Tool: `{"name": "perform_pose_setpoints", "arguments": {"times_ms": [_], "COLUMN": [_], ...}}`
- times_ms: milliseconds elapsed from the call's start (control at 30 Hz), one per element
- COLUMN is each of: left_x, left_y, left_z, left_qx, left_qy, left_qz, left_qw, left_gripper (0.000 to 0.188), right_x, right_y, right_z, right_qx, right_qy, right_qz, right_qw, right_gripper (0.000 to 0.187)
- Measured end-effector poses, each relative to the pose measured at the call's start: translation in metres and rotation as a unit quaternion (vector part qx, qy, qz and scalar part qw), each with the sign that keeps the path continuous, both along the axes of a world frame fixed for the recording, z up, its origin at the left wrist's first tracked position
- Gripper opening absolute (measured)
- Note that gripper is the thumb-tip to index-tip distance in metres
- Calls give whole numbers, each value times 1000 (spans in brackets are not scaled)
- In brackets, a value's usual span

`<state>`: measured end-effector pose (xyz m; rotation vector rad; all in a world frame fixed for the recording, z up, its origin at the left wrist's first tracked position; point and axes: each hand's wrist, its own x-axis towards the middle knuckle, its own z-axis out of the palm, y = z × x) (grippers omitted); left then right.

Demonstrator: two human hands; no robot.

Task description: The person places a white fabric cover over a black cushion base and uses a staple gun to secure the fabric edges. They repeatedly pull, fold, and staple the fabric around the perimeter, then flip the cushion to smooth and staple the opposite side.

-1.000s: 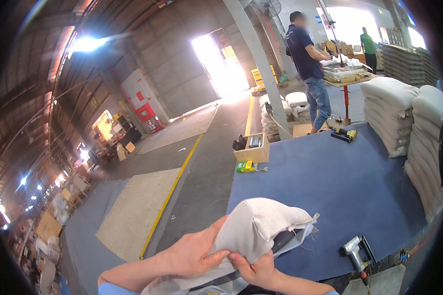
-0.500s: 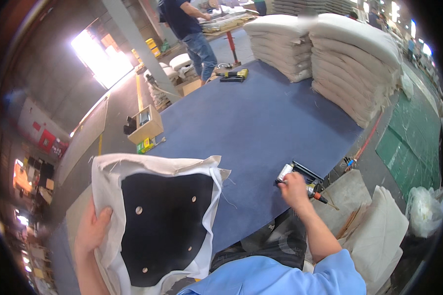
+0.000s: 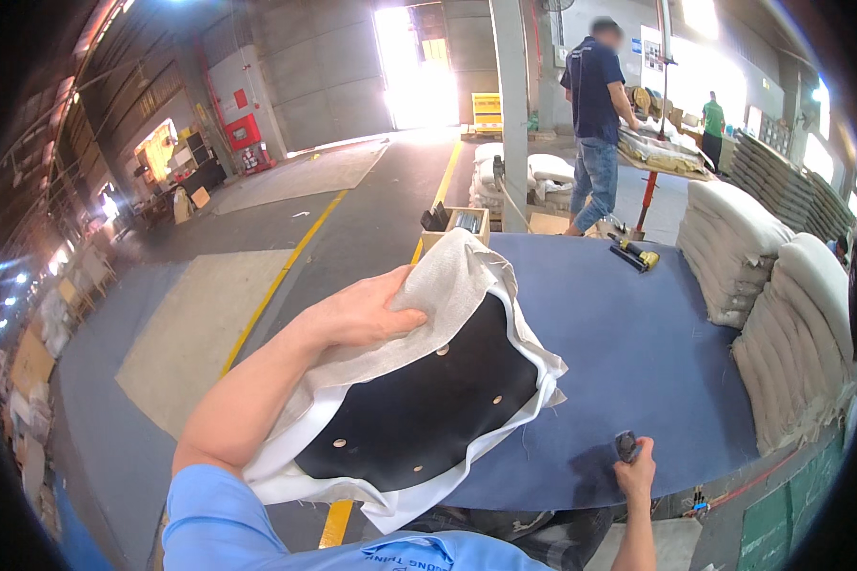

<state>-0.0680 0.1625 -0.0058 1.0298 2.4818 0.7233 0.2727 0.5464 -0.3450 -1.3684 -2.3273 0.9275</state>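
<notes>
A seat panel (image 3: pixel 419 404) with a black underside, several holes, white padding and loose beige cover fabric (image 3: pixel 448 295) is tilted over the blue table's left part. My left hand (image 3: pixel 371 309) is closed on the fabric at its upper left edge, thumb on top and the fingertips hidden beneath the cloth. To the right, near the table's front edge, my right hand (image 3: pixel 636 471) is wrapped round a staple gun (image 3: pixel 626 444). Only the gun's dark end shows above the fist; the rest is hidden.
Another staple gun (image 3: pixel 635 255) lies at the table's (image 3: pixel 628 352) far end, near a wooden box (image 3: pixel 476 226). Stacked beige cushions (image 3: pixel 795 352) line the right side. Beyond the table a person (image 3: pixel 595 124) stands at another workbench, beside a pillar (image 3: pixel 511 114).
The view has swung left. My left hand has moved up along the panel's edge, which is now turned and tilted. The staple gun in my right hand has turned, so mostly its end shows.
</notes>
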Motion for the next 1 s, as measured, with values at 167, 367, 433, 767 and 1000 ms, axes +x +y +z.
{"name": "perform_pose_setpoints", "arguments": {"times_ms": [167, 367, 433, 767, 1000], "left_x": [0, -3, -5, -7, -14], "left_y": [10, 12, 11, 8, 7], "left_z": [4, -3, -4, -6, -10], "left_qx": [-22, 1, 9, 1, 5], "left_qy": [15, 48, 49, 84, 83], "left_qz": [6, -19, -30, -44, -48], "left_qw": [1000, 999, 998, 995, 995], "left_gripper": [76, 72, 73, 72, 76], "right_x": [-65, -120, -135, -187, -196], "right_y": [-52, -145, -161, -183, -185], "right_z": [106, 252, 264, 237, 226], "right_qx": [-232, -184, -175, -77, -37], "right_qy": [264, 426, 439, 430, 425], "right_qz": [258, 423, 448, 471, 471], "right_qw": [900, 778, 759, 766, 772], "right_gripper": [64, 71, 71, 75, 74]}}
